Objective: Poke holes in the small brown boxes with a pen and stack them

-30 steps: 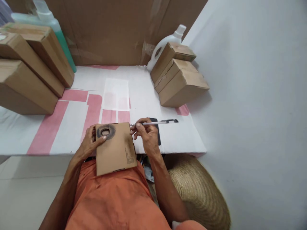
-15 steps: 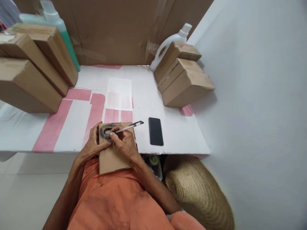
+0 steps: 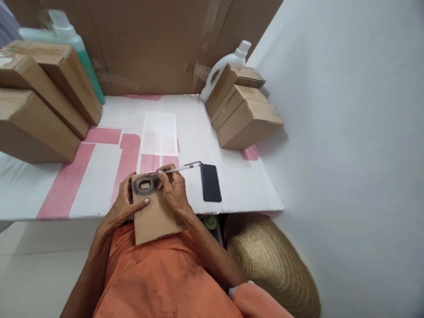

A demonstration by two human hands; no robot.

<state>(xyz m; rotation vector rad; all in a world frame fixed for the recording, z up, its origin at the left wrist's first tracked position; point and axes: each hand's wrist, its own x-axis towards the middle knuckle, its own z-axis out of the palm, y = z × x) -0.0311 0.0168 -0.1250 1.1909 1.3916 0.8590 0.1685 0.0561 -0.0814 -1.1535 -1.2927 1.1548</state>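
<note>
A flat cardboard box (image 3: 155,218) rests on my lap against the table's front edge. Near its top left corner is a dark ring-shaped scribble (image 3: 143,187) around a bare patch. My left hand (image 3: 127,199) grips the box's left side, thumb lying on the top face and fingers wrapped round the edge. In my right hand (image 3: 174,187) is a pen (image 3: 183,167), pinched between thumb and fingers, its far end pointing right. The hand is at the box's upper right, to the right of the ring; the pen's tip is hidden by the fingers.
A black phone (image 3: 211,183) and a white sheet (image 3: 159,133) lie on the cloth-covered table (image 3: 195,137). Cardboard boxes (image 3: 247,117) with a white jug (image 3: 220,66) stand right, more boxes (image 3: 36,126) with a green-liquid bottle (image 3: 86,62) left. A straw hat (image 3: 271,260) is below right.
My right hand and pen have moved off the ring toward the box's upper right edge, uncovering the ring. My left hand keeps its grip. The whole view has shifted slightly.
</note>
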